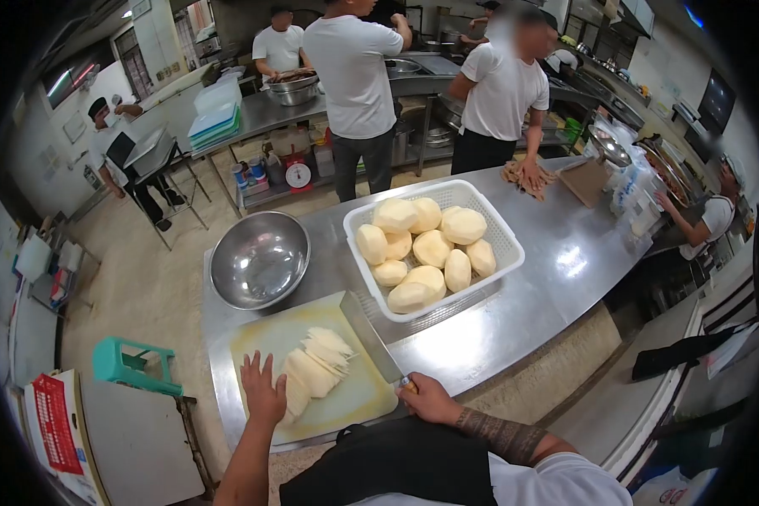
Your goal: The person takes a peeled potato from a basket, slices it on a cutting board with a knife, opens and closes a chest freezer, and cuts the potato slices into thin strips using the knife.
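Observation:
My right hand [431, 400] is closed around the handle of a broad-bladed kitchen knife [368, 332]. The blade points away from me along the right edge of a pale cutting board [270, 333]. On the board, thin slices of a pale peeled root vegetable [316, 364] lie fanned out and overlapping. My left hand [264, 390], fingers spread, is at the left side of these slices; I cannot tell whether it touches them. Beyond the board, a white perforated basket [508, 244] holds several whole peeled roots [432, 248]. A steel bowl [260, 260] stands left of the basket.
Across the steel table [472, 346], a person in a white shirt presses a brown cloth [527, 179] on its top. Clear plastic bags [628, 190] lie at the far right end. A green stool [135, 363] stands on the floor at left. Other people work behind.

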A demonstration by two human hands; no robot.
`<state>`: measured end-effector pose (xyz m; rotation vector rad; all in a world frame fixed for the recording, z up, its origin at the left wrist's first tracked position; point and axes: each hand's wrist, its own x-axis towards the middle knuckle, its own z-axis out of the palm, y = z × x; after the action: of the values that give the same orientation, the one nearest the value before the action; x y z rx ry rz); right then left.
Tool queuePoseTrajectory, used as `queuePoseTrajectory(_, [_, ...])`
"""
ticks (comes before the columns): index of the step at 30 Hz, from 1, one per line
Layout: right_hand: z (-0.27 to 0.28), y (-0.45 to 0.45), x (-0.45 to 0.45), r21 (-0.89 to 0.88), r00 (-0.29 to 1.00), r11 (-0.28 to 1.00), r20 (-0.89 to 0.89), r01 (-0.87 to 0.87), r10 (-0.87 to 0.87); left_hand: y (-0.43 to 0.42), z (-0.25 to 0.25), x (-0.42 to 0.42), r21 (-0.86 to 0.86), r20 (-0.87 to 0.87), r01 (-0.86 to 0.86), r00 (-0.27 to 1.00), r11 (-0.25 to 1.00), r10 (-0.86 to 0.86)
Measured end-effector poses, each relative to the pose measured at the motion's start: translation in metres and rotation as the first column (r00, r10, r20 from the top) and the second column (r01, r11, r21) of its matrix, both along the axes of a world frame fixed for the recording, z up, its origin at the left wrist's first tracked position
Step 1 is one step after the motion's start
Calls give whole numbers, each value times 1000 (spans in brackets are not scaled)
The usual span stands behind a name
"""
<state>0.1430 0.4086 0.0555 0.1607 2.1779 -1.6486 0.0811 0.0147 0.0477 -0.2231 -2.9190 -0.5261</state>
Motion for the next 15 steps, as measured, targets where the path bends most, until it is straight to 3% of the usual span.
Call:
queuePoseTrajectory(3, [-6, -14, -2, 14, 999, 1000, -35, 23, -22, 0, -20, 16, -41, 5, 65, 998, 997, -65])
queuePoseTrajectory(6, [-12, -28, -1, 62, 997, 997, -63, 48, -44, 8, -31, 21, 99, -1, 77, 997, 992, -77])
queuePoseTrajectory(8, [-32, -34, 3, 97, 992, 993, -119, 64, -53, 8, -32, 19, 88, -27, 84, 996, 993, -82])
queuePoseTrajectory(15, [9, -58, 20, 302, 981, 938, -144, 170, -132, 2, -41, 20, 93, -45, 107, 994, 990, -103])
